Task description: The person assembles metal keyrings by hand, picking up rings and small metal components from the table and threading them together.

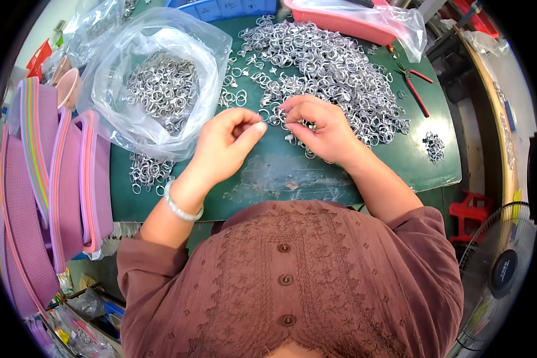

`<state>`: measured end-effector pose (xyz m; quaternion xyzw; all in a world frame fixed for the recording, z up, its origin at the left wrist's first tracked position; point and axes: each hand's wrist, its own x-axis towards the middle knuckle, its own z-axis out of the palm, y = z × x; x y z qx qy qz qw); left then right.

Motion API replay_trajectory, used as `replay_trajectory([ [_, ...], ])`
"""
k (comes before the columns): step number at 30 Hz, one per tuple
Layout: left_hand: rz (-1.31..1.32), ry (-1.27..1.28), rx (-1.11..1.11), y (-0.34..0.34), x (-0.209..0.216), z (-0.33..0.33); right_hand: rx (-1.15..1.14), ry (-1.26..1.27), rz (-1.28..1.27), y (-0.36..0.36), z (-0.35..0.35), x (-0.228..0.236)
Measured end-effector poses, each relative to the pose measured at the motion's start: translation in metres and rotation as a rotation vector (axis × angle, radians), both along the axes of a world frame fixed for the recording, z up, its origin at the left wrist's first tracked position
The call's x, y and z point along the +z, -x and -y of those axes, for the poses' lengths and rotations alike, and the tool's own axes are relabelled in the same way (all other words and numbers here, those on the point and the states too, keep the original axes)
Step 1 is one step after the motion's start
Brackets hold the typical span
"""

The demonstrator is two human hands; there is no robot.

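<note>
My left hand (228,143) is closed over the middle of the green table, thumb against curled fingers; whatever it may hold is too small to make out. A silvery metal ring (264,112) shows right by that thumb tip. Facing it, my right hand (321,126) is bent into a pinch at the near edge of a large heap of metal rings (340,65). What lies between those fingertips blends with the rings behind. Left of my hands, an open clear plastic bag (107,116) holds more rings (164,89). A few loose rings (235,96) lie between bag and heap.
Small ring piles lie below the bag (149,170) and at the table's right (434,147). Red-handled pliers (413,89) rest beyond the heap. A pink basket (340,24) and blue bin (224,8) stand at the back. Purple baskets (65,179) crowd the left; a fan (501,268) stands right.
</note>
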<state>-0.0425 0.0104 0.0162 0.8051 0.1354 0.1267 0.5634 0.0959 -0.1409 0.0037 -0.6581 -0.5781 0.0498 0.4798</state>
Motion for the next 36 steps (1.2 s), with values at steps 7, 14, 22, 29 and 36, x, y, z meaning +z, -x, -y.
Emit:
replay_trajectory([
  [7,0.066,0.157,-0.114,-0.037,0.000,0.009,-0.020,-0.184,0.138,-0.001,0.000,-0.001],
  [14,0.436,-0.362,-0.080,-0.032,-0.007,0.014,0.007,-0.183,-0.357,0.000,0.001,-0.009],
  [22,0.507,-0.383,-0.116,-0.030,-0.008,0.016,-0.036,-0.179,-0.223,-0.002,0.001,-0.008],
  [29,0.492,-0.403,-0.044,-0.028,-0.008,0.018,-0.096,-0.176,-0.021,0.002,0.000,-0.003],
  [36,0.139,0.389,0.011,-0.028,-0.013,0.017,-0.112,-0.168,-0.064,0.002,0.000,-0.002],
])
